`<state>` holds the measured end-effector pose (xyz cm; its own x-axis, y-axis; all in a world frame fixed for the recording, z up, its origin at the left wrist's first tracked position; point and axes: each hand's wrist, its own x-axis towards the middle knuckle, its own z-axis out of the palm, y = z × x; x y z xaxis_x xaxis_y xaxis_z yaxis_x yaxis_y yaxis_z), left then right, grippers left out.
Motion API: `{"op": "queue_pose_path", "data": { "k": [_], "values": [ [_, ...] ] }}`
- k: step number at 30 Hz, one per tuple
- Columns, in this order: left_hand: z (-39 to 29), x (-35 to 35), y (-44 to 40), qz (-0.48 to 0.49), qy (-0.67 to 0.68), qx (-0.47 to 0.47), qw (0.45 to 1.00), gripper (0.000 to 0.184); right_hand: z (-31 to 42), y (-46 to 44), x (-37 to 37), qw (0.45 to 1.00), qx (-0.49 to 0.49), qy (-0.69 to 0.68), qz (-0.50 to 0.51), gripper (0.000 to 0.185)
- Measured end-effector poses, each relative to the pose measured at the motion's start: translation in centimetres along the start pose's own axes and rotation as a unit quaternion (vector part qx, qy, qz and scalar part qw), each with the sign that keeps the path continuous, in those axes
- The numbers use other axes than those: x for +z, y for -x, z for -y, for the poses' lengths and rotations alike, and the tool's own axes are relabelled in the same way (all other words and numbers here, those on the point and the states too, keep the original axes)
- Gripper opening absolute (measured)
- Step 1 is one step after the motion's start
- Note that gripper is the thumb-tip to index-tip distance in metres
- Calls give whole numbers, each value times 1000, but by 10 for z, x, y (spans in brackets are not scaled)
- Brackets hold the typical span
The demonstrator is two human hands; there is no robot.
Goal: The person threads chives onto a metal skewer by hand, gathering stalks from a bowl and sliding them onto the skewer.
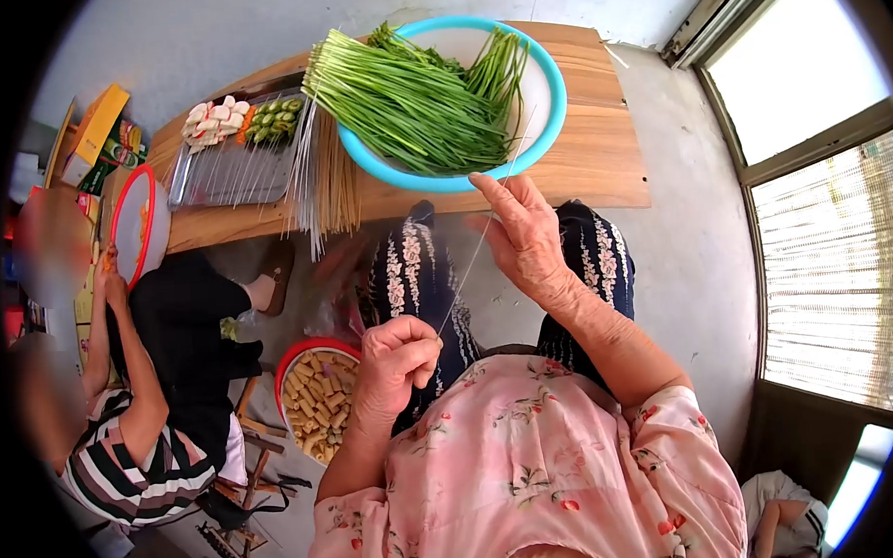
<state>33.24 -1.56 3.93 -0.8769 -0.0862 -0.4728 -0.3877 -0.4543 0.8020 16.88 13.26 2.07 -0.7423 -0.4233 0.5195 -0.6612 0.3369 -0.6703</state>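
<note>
My left hand (400, 364) is closed, its thumb and fingers pinched around the lower end of a thin metal skewer (463, 278). The skewer slants up and to the right, across the fingers of my right hand (529, 237). That hand is by the near rim of a blue-edged basin (555, 98), index finger stretched out and thumb apart. Whether it touches the skewer is unclear. Long green garlic chives (411, 108) fill much of the basin, with leafy herbs (399, 46) behind them.
A wooden table (598, 106) bears a metal tray (236, 178) of loaded skewers, with loose skewers (315, 175) beside it. Below left stands a red-rimmed basin (318, 397) of light-brown pieces. A person (142, 418) works at another red-rimmed basin (150, 225). Another person (784, 513) is at lower right.
</note>
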Motion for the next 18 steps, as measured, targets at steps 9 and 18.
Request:
{"op": "queue_pose_path", "data": {
  "k": [9,18],
  "values": [
    [-37,39,-77,36,4,115,993,20,-40,-48,-36,965,96,-89,-226,23],
    [-66,80,-353,-126,-259,300,910,59,-99,-72,-48,856,199,-285,-382,36]
  ]
}}
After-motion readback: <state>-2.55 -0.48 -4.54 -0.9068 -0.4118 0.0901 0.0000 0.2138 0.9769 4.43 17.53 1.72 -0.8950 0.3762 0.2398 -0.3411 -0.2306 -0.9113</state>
